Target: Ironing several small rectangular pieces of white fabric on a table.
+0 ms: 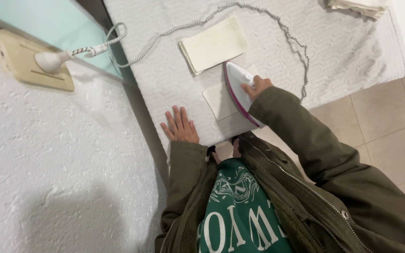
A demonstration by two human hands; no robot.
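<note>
My right hand (256, 86) grips the handle of a white iron with a purple edge (238, 89), which rests on a small cream cloth (219, 100) lying on the white towel-covered board (305, 42). My left hand (180, 125) lies flat, fingers spread, on the board's near corner, left of that cloth and not touching it. A folded cream cloth (214, 44) lies just beyond the iron's tip. The iron's braided cord (287, 33) loops across the board to a plug (55, 60).
The plug sits in a beige wall socket (22, 61) on the rough white wall at left. More folded cloths (359, 7) lie at the board's far corner. Beige floor tiles (385, 126) show at right. Both my sleeves are olive green.
</note>
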